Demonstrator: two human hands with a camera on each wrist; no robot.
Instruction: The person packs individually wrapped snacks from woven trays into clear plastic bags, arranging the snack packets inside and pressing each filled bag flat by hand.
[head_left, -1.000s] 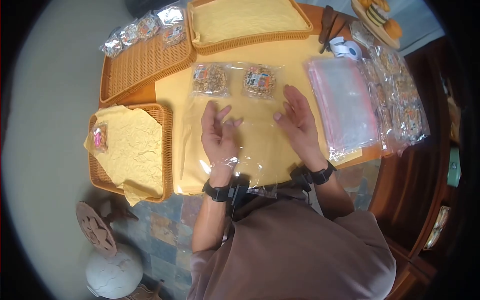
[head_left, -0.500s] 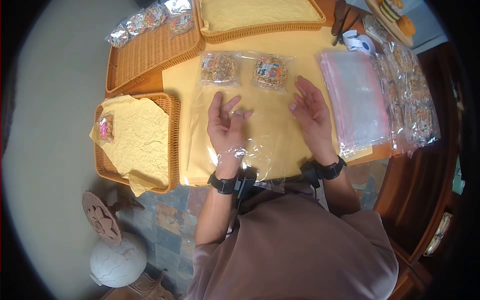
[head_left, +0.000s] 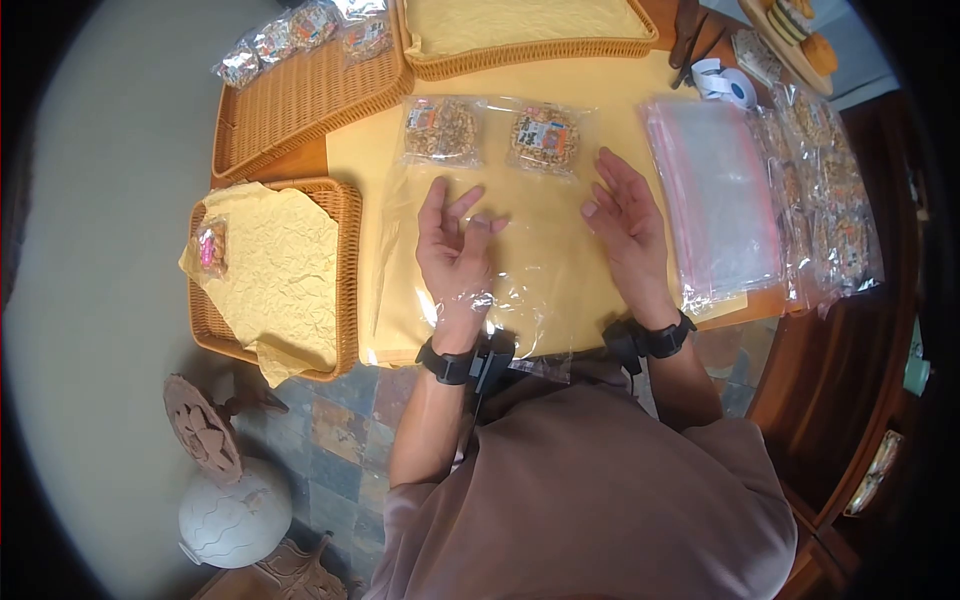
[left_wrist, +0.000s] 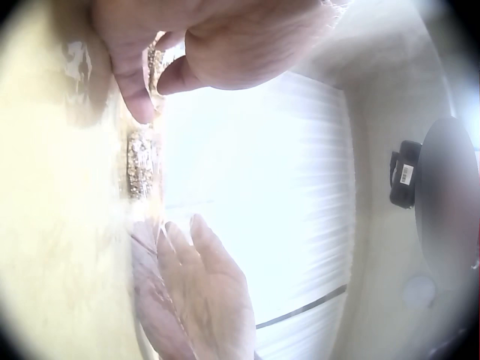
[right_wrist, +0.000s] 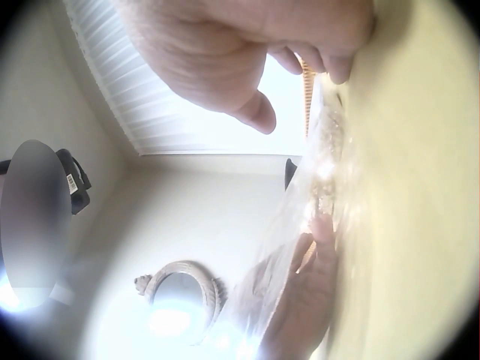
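Two clear-wrapped round nut cakes, one at left (head_left: 442, 131) and one at right (head_left: 544, 138), lie side by side on the yellow sheet. Below them spreads a large clear plastic film (head_left: 535, 260). My left hand (head_left: 455, 245) is over the film with fingers loosely bent, pinching nothing; glints of film cross its wrist. My right hand (head_left: 632, 235) stays by the film's right side, fingers relaxed and apart, holding nothing. In the right wrist view the film rises in front of my left hand (right_wrist: 304, 292); whether that hand is inside it, I cannot tell.
At left is a paper-lined basket (head_left: 348, 280) with one small packet. Wicker trays (head_left: 310, 95) stand behind. To the right lie a stack of clear bags (head_left: 715, 200), several packed cakes (head_left: 840, 225) and a tape roll (head_left: 738, 88).
The head view has shifted, so the table appears farther right and higher. Both hands keep nearly the same pose over the sheet; nothing has been picked up.
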